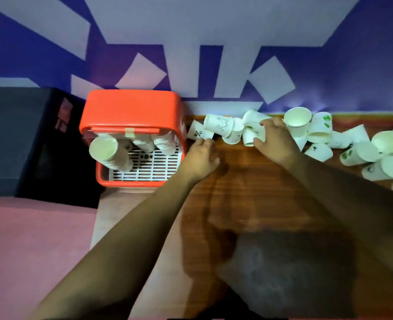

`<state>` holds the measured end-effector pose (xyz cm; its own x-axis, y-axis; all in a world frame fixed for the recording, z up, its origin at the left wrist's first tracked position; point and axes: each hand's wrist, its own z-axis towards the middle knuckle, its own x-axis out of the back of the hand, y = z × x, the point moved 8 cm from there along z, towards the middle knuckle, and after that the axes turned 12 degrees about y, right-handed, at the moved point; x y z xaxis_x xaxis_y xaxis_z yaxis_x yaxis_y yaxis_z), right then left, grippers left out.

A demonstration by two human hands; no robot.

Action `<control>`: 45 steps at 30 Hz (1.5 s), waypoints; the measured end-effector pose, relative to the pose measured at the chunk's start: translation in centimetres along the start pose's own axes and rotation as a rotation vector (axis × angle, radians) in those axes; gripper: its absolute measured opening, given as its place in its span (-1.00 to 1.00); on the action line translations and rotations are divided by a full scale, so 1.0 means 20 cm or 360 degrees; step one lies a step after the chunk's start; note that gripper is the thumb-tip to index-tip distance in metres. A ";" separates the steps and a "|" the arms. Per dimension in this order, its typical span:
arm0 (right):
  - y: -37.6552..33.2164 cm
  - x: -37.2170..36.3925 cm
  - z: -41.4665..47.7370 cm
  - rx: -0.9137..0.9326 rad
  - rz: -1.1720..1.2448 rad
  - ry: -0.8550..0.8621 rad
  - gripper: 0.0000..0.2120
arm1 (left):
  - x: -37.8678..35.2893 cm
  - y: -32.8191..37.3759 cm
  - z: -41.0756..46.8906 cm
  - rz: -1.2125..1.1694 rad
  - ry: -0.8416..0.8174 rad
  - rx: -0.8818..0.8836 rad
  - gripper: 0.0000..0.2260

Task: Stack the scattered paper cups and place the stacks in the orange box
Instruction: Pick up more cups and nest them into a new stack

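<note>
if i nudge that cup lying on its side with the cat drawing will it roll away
Probably: the cat-print cup lies on its side, so it would likely roll in a curve. It looks light, thin paper, easily crushed. Neighbouring cups touching it may stop it.

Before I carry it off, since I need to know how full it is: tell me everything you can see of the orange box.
The orange box looks like glossy plastic with rounded corners and an open front. It sits at the table's left end against the purple-and-white wall. A white slatted grid lines its bottom. Three cup stacks lean inside toward the opening, with grid still bare. Neither hand touches it; the left hand is just beside it.
</note>
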<state>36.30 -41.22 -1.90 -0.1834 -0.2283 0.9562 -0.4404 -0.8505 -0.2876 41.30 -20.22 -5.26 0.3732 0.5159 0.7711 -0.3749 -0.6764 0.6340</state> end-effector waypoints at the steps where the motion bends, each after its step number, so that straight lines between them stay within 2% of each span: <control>1: 0.04 0.00 0.03 0.0007 -0.0011 0.0031 -0.47 | -0.01 0.03 0.07 0.0046 0.0040 -0.0008 -0.58; 4: 0.16 -0.02 0.12 0.0017 -0.0068 0.0059 -0.46 | -0.05 0.08 0.29 0.0244 0.0187 -0.0090 -0.54; 7: 0.28 -0.07 0.17 0.0051 -0.0066 -0.0031 -0.47 | -0.13 0.10 0.42 0.0515 0.0170 -0.0204 -0.49; 13: 0.35 -0.16 0.26 0.0081 0.0045 -0.0039 -0.44 | -0.28 0.08 0.57 0.0748 0.0147 -0.0212 -0.35; 16: 0.36 -0.23 0.31 0.0085 -0.0029 -0.0051 -0.38 | -0.30 0.08 0.60 0.1038 0.0192 -0.0274 -0.46; 19: 0.36 -0.26 0.30 0.0106 -0.0030 -0.0028 -0.37 | -0.28 0.05 0.59 0.1133 0.0286 -0.0275 -0.62; 24: 0.34 -0.17 0.20 -0.0026 0.0367 0.0035 -0.42 | -0.19 0.03 0.49 0.0794 0.0418 -0.0184 -0.46; 27: 0.37 -0.07 0.07 -0.0215 0.0696 0.0038 -0.47 | -0.13 0.00 0.33 0.0159 0.0575 -0.0020 -0.49; 30: 0.42 0.00 -0.11 -0.0313 0.0816 0.0050 -0.45 | -0.18 -0.01 0.11 -0.0428 0.0472 0.0120 -0.46; 34: 0.54 -0.02 -0.41 -0.0465 0.0905 -0.0021 -0.45 | -0.34 -0.02 -0.16 -0.0876 0.0262 0.0296 -0.42; 36: 0.59 -0.03 -0.53 -0.0562 0.0929 -0.0062 -0.45 | -0.45 -0.04 -0.28 -0.0973 0.0130 0.0481 -0.41; 38: 0.63 -0.03 -0.62 -0.0625 0.0911 -0.0040 -0.42 | -0.56 -0.05 -0.36 -0.0927 0.0008 0.0540 -0.40; 41: 0.67 0.00 -0.71 -0.0665 0.0895 0.0038 -0.37 | -0.72 -0.02 -0.44 -0.0818 -0.0152 0.0455 -0.40; 45: 0.65 0.04 -0.77 -0.0583 0.0849 0.0016 -0.43 | -0.82 0.09 -0.45 -0.0736 -0.0214 0.0330 -0.39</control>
<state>16.86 -45.16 -5.78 -0.4676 -0.5688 0.6766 -0.5576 -0.4042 -0.7251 26.80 -25.09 -16.28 0.5708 0.7225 0.3901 0.0259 -0.4907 0.8709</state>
